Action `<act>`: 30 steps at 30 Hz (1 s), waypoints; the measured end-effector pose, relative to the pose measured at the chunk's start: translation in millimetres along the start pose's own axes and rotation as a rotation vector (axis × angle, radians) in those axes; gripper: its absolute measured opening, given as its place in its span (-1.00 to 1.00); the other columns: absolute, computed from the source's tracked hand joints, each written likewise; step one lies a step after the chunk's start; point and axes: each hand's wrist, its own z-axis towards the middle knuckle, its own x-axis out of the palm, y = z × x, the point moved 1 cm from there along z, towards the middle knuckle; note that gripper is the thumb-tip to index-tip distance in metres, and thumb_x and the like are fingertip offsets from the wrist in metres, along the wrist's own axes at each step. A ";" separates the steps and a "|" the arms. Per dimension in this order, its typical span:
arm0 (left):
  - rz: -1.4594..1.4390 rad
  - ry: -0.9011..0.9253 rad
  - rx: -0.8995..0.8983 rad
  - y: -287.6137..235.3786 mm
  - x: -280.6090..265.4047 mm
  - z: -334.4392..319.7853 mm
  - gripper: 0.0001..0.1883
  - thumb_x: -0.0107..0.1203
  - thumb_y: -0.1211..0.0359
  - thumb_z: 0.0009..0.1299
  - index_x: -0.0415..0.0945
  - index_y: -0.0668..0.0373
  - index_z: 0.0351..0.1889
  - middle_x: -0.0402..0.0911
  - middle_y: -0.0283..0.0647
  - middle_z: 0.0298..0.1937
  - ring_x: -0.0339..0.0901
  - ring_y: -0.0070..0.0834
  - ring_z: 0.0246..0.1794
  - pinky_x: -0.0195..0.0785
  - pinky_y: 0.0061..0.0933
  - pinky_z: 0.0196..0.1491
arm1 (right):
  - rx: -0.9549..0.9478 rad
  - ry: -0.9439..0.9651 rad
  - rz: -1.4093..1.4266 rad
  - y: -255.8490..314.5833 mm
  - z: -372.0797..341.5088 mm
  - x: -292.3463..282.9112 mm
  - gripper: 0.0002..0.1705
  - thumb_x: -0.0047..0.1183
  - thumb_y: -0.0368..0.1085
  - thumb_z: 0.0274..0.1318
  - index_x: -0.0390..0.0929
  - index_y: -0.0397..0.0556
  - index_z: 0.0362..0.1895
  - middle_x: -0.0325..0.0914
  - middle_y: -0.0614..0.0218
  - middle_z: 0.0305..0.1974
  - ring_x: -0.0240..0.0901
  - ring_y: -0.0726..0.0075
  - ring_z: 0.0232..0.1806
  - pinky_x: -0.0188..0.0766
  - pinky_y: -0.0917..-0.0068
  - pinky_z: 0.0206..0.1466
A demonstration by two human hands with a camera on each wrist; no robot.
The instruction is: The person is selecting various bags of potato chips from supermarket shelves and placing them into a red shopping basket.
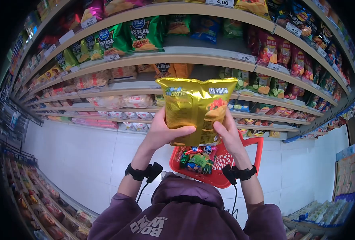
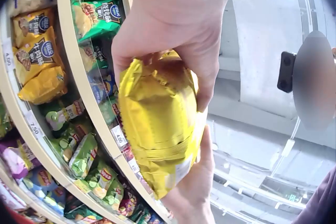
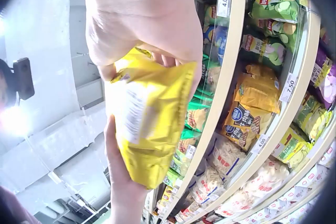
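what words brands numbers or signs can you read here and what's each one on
"香辣味": gold chip bag
"可比克", "烧烤味": green chip bags
"牛肉味": orange chip bags
"Lay's": green cucumber chip bags
"4.00": white price tags
"7.50": shelf-edge label
"BOLD": purple hoodie; line below unclear
Too small or blurred: green ceiling sign, gold bag's fine print, most other lettering

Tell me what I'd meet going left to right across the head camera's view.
Pink packages on a low shelf, left hand, gold bag, right hand, dark-red chip bags.
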 end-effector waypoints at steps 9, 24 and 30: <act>0.041 0.096 -0.019 0.2 9.7 2.4 -0.35 0.42 0.33 0.07 0.36 0.26 0.11 0.54 -0.23 0.02 0.50 -0.52 0.02 0.37 -0.44 0.08 | 0.124 0.039 -0.210 10.8 -11.6 -7.1 -0.18 0.33 -0.22 -0.03 0.13 -0.15 0.24 0.36 0.22 0.10 0.32 0.39 0.14 0.28 0.40 0.19; -0.439 0.133 -0.664 122.3 10.4 0.7 -0.47 0.10 0.10 0.37 0.34 0.25 0.17 0.55 -0.21 0.02 0.57 -0.52 -0.06 0.49 -0.51 -0.03 | 0.708 -0.042 0.223 -79.2 -18.3 -34.2 -0.16 0.10 -0.03 0.13 -0.01 -0.13 0.34 0.30 0.16 0.14 0.38 0.37 0.12 0.46 0.41 0.04; -0.442 0.096 -0.690 129.6 10.2 -5.5 -0.46 0.11 0.09 0.36 0.34 0.23 0.18 0.55 -0.22 0.02 0.56 -0.53 -0.04 0.48 -0.48 -0.03 | 0.734 -0.051 0.226 -101.1 -24.5 -43.7 -0.09 0.14 -0.01 0.10 -0.05 -0.12 0.37 0.27 0.13 0.18 0.35 0.34 0.16 0.43 0.42 0.07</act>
